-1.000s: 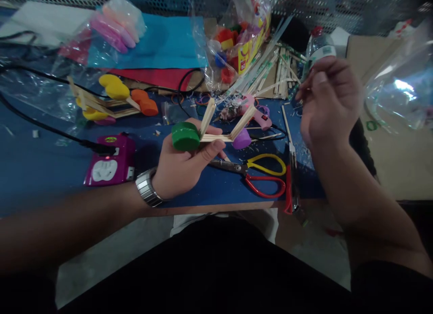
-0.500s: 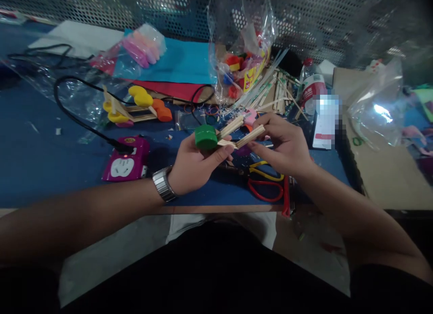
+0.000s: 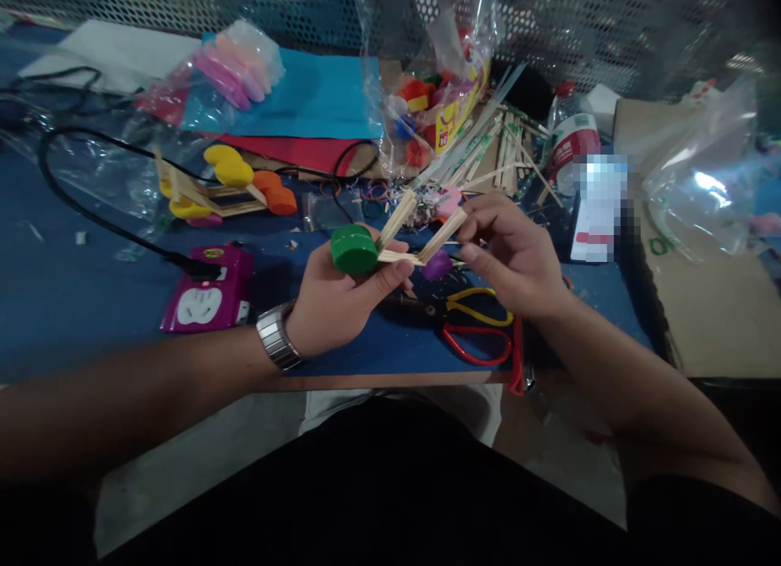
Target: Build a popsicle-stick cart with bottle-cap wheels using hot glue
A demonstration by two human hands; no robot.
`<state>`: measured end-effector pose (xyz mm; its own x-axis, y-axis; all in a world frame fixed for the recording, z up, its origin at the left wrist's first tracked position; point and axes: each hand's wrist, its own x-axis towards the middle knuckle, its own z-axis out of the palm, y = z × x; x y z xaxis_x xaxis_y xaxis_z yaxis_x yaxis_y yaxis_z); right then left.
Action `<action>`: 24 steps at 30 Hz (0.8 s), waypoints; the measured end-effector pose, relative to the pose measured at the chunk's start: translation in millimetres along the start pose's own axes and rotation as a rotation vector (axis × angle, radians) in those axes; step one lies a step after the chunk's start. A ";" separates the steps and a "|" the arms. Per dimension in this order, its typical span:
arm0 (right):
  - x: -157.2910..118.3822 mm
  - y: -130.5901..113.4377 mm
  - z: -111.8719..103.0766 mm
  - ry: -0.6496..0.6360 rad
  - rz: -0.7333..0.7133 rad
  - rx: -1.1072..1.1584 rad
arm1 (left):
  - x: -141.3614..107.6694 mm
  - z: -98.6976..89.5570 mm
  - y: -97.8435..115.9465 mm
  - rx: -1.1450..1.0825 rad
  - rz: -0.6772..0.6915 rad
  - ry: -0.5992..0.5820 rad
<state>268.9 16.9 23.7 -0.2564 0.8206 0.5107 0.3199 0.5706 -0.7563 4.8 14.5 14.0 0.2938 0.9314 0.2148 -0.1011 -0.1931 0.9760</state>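
My left hand [image 3: 335, 302] is closed on a small frame of wooden sticks [image 3: 399, 258], with two stick bundles rising from it. A green round piece [image 3: 355, 249] sits at the frame's left end, by my left fingers. My right hand [image 3: 516, 257] is beside the tip of the right-hand bundle, its thumb and index finger apart. Whether its curled fingers touch the bundle is unclear. Below the hands lie scissors [image 3: 476, 350] with one red and one yellow handle. Another stick frame [image 3: 225, 202] with yellow and orange pieces stands at the left.
A purple power strip [image 3: 235, 285] with a black cable is at the left. Behind are blue paper [image 3: 323, 94], a plastic bag of colored pieces [image 3: 421, 119] and loose sticks [image 3: 503, 163]. A bottle [image 3: 570, 135], a phone [image 3: 591, 241] and cardboard [image 3: 720, 306] lie right.
The view has shifted slightly. My left hand and the stick frame have moved a little left, and the bundles point more steeply upward. My right thumb has come away from the bundle.
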 end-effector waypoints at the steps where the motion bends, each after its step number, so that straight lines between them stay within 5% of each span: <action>1: -1.2 -2.0 1.0 -0.017 -0.008 -0.020 | 0.2 0.0 0.9 0.008 0.004 -0.010; 11: -8.3 -5.0 12.9 0.013 0.001 -0.044 | -4.0 -2.1 1.2 0.154 0.048 -0.052; 24: -6.9 -8.1 12.4 -0.075 -0.035 0.010 | -3.4 1.7 5.0 0.045 -0.040 -0.049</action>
<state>256.8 6.3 21.2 -0.3351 0.7953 0.5051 0.3003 0.5983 -0.7428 5.0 9.8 18.1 0.3426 0.9228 0.1759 -0.0461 -0.1706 0.9843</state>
